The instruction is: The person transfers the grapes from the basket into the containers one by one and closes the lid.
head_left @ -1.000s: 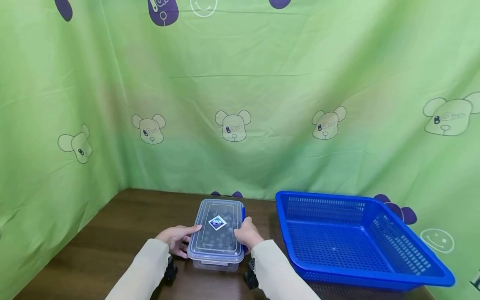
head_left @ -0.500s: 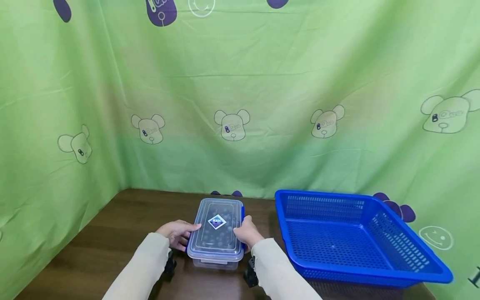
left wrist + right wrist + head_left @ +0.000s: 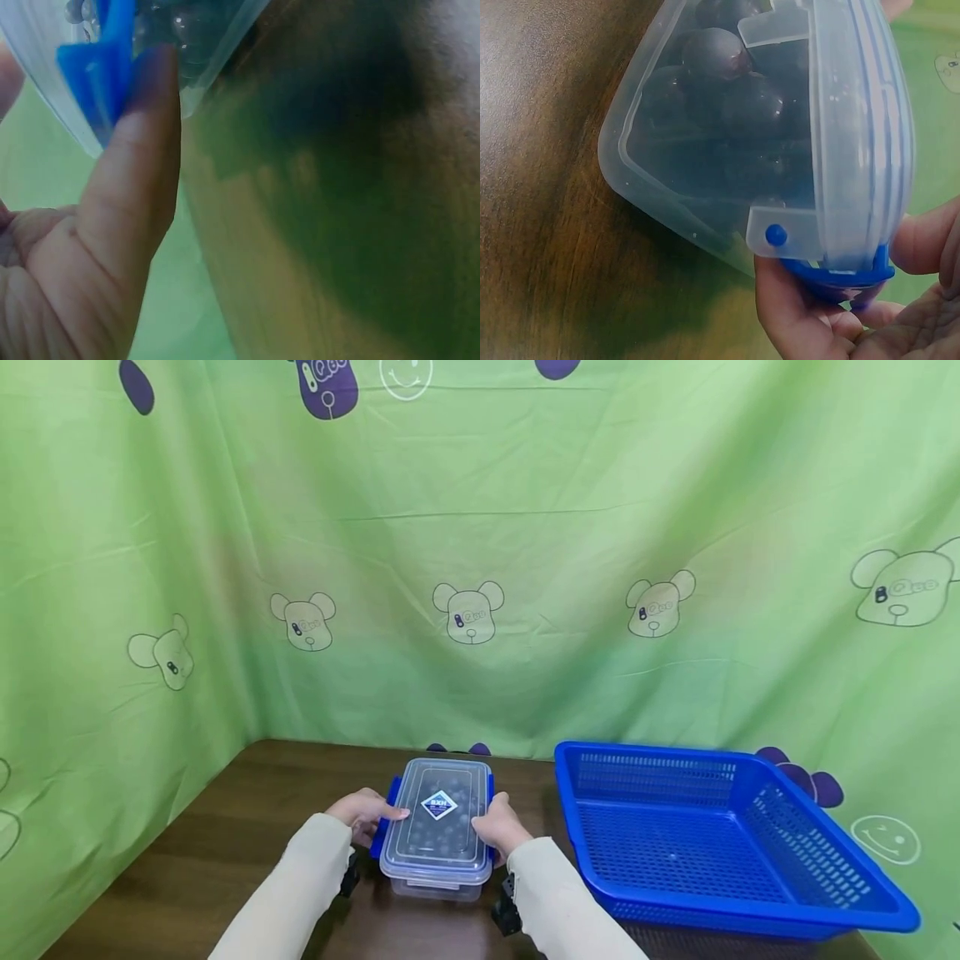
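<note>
A clear plastic food storage container (image 3: pixel 442 843) with a lid and blue side latches stands on the table between both hands. Dark round pieces, resembling grapes (image 3: pixel 716 54), show through its wall. My left hand (image 3: pixel 366 812) holds the left side, thumb on the lid's edge. In the left wrist view a finger touches the left blue latch (image 3: pixel 94 75), which sticks out from the container. My right hand (image 3: pixel 498 827) grips the right side, thumb at the lid's rim and fingers curled at the right blue latch (image 3: pixel 840 281). The lid lies on the container.
A large blue plastic basket (image 3: pixel 675 902) with perforated walls stands to the right of the container. The brown wooden table (image 3: pixel 217 843) extends to the left. A green printed curtain (image 3: pixel 465 693) hangs behind and along the left side.
The left blue latch now stands out from the container's side, where it was mostly hidden before. My left hand has moved slightly up and right. The right hand keeps its hold.
</note>
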`<state>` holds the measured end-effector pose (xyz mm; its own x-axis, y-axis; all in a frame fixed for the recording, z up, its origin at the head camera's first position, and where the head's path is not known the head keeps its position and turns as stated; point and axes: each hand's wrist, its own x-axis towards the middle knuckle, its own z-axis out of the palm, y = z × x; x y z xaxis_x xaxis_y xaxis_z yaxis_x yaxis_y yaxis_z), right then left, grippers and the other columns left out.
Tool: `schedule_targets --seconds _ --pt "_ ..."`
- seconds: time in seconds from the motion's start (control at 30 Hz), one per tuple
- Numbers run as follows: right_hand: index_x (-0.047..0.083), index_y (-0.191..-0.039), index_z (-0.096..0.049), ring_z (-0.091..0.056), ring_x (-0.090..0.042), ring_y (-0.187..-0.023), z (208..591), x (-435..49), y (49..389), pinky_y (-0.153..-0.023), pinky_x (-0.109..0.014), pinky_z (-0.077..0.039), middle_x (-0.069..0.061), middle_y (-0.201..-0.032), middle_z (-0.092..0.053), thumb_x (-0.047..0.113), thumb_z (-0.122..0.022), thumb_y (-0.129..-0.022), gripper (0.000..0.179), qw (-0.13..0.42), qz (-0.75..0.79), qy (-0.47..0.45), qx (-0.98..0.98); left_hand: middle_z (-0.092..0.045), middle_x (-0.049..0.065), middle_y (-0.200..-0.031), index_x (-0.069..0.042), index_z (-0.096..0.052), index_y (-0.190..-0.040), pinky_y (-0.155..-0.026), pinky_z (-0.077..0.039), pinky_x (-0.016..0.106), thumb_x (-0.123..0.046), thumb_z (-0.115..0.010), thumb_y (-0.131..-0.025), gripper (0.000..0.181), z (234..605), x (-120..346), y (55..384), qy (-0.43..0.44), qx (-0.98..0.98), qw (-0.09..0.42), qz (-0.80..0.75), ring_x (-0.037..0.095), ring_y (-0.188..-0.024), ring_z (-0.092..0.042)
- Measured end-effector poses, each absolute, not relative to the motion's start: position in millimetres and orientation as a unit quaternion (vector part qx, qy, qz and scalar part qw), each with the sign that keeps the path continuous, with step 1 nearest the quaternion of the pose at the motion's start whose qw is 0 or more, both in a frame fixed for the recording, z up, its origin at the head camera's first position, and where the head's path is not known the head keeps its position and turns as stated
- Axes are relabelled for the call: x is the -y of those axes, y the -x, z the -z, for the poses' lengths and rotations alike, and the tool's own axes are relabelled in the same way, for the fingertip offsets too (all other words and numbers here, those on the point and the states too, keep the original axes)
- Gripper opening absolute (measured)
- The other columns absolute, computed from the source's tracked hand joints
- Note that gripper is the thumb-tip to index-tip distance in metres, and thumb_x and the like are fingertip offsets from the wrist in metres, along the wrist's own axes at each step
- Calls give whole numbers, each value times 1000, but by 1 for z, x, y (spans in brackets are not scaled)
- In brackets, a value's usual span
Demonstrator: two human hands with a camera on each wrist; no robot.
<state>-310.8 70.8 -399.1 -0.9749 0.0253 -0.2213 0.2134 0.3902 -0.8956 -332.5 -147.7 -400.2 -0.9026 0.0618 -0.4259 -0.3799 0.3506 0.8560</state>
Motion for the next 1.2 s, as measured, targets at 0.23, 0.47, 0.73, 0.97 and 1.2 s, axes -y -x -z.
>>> schedule_targets --seconds 0.23,0.47,0.73,0.97,1.2 --pt "-13 -139 -13 -59 -45 -87 398 -70 310 -65 -70 -47 -34 -111 -41 -3 -50 -90 62 87 545 -75 -831 -68 13 -78 6 -61 -94 -64 -55 38 -11 -66 -90 18 395 140 334 93 -823 200 -524 21 -67 -64" --pt "-12 -141 -10 -61 -44 -85 399 -71 310 -65 -69 -47 -34 -110 -42 -2 -50 -91 65 92 549 -73 -828 -67 15 -77 7 -59 -90 -67 -57 44 -6 -62 -92 14 391 134 336 88 -837 195 -503 25 -68 -67" --pt "-10 -142 -8 -61 -42 -81 397 -71 313 -59 -66 -49 -32 -109 -42 -3 -49 -91 65 103 548 -79 -826 -67 16 -77 8 -59 -90 -67 -57 44 -4 -61 -92 13 385 129 334 85 -865 175 -463 26 -69 -67" --pt "-11 -144 -6 -60 -46 -86 399 -72 314 -63 -68 -48 -37 -115 -40 -2 -50 -91 69 92 533 -76 -838 -66 14 -76 9 -61 -90 -66 -57 43 -5 -61 -92 14 391 128 332 73 -863 165 -472 24 -67 -67" --pt "-11 -144 -6 -62 -43 -80 399 -73 315 -61 -66 -49 -34 -108 -43 -3 -50 -91 69 103 534 -67 -837 -66 15 -75 9 -59 -87 -65 -57 46 -3 -61 -90 13 388 126 330 68 -879 147 -450 26 -67 -67"
